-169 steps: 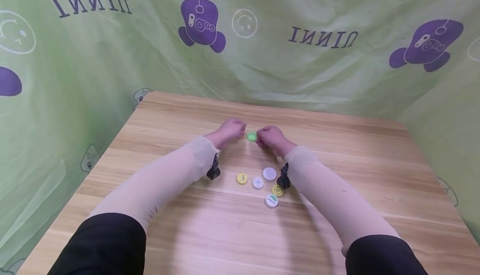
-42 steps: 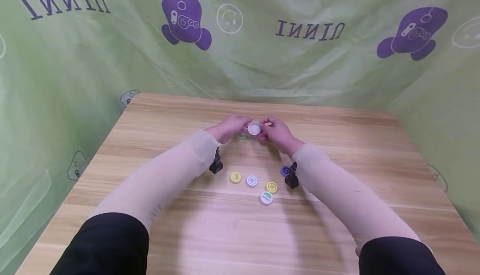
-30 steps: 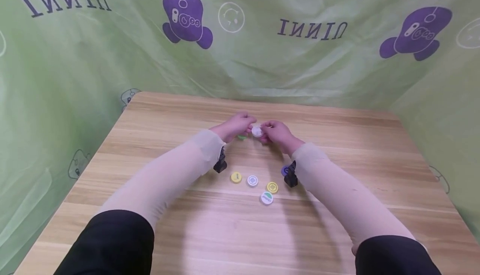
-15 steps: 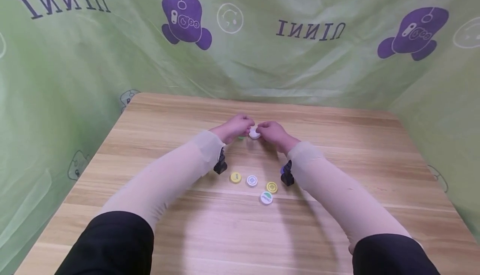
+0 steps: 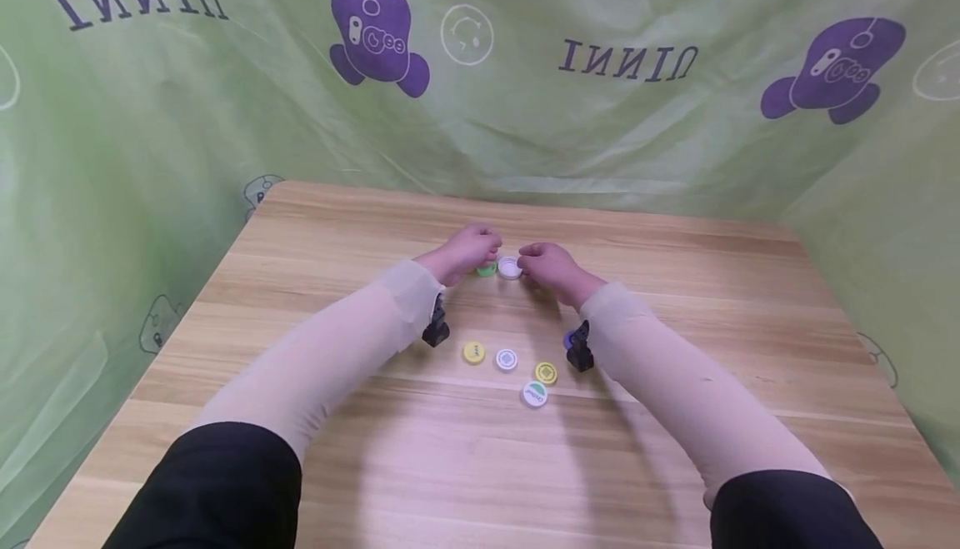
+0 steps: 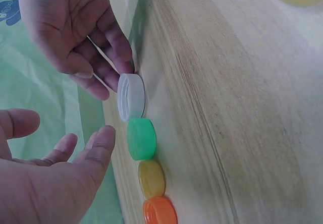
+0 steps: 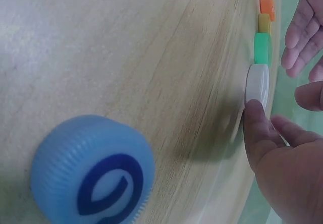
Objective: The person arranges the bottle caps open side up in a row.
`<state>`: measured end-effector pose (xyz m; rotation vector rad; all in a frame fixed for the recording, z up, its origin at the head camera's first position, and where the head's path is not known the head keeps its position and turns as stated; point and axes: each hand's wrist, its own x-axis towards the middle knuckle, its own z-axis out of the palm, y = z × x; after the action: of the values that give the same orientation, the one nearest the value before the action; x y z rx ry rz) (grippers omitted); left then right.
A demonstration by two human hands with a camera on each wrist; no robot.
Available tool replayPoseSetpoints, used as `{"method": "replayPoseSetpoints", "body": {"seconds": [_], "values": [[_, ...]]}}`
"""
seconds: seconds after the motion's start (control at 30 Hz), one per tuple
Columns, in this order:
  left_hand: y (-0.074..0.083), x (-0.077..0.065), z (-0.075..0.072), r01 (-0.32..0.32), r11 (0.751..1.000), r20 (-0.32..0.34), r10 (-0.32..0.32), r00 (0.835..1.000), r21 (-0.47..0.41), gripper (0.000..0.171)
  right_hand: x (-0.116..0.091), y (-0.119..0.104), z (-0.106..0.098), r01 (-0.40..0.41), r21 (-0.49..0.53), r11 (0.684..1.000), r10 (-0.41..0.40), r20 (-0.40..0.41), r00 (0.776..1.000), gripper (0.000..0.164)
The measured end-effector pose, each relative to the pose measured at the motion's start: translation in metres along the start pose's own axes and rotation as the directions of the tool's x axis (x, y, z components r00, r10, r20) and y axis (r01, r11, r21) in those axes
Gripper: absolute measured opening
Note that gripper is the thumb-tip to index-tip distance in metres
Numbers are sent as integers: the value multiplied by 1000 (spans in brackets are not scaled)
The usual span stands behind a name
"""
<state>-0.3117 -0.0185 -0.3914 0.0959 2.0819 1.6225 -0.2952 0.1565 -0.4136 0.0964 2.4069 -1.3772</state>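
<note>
White cap (image 7: 257, 82) lies touching the relaxed right hand (image 5: 558, 270); the left hand (image 5: 465, 252), also relaxed, is near the green cap (image 6: 142, 139).

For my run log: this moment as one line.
right hand: touches white cap; left hand: near green cap; white cap: beside green cap

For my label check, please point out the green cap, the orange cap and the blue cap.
Green cap (image 6: 143, 139): left wrist view, side wall.
Orange cap (image 7: 266, 8): right wrist view, side wall.
Blue cap (image 7: 94, 170): right wrist view, face with the dark mark.
</note>
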Motion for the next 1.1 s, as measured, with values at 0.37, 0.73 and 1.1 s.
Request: {"method": "replayPoseSetpoints", "body": {"seconds": [0.37, 0.73, 1.1], "values": [[-10, -7, -6, 3, 999, -33, -5, 999, -37, 38, -6, 2, 5, 10, -11, 1000, -10, -23, 1000, 50], [-28, -39, -14, -3, 998, 1, 3, 1000, 60, 37, -32, -3, 15, 104, -58, 993, -95, 139, 986, 45], [-59, -89, -12, -16, 931, 170, -49, 984, 364, 39, -52, 2, 38, 187, -205, 961, -88, 413, 907, 26]]}}
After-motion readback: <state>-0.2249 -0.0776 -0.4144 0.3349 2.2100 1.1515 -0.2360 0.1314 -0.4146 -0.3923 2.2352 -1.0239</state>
